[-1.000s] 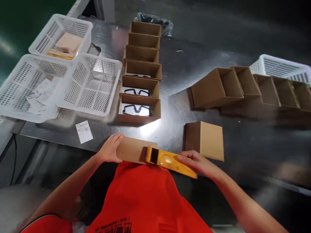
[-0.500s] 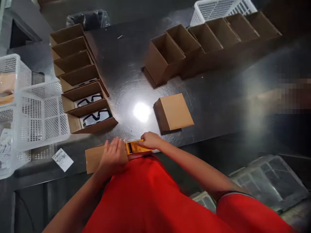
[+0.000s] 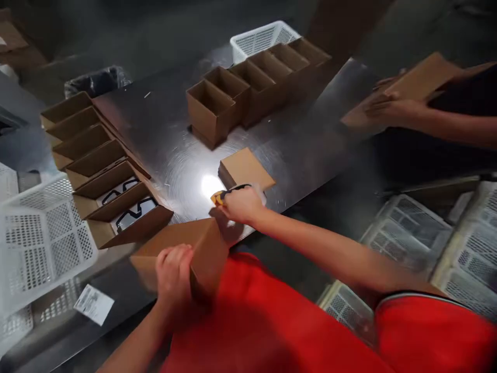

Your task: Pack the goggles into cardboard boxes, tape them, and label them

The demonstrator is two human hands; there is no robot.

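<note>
My left hand [image 3: 174, 269] is closed on the near side of an open cardboard box [image 3: 212, 248] at the table's front edge. In my right hand [image 3: 245, 205] is a yellow tape dispenser [image 3: 218, 198], gripped above and just right of the box; most of it is hidden by my fingers. Behind that hand lies a stack of flat cardboard [image 3: 248, 167] on the metal table [image 3: 155, 124]. To the left stands a row of open boxes [image 3: 132, 228], the nearest two with black-framed items inside.
More open boxes [image 3: 212, 116] line the far side, before a white basket [image 3: 264, 39]. White baskets [image 3: 46, 233] and a printed label [image 3: 94, 304] are at left. At right, another person's hands [image 3: 392, 106] hold cardboard. Crates [image 3: 404, 228] stand below the table.
The box has turned from lying flat under my left hand to standing open. My right hand has lifted the tape dispenser off it. The view has shifted, bringing a co-worker's hands into sight.
</note>
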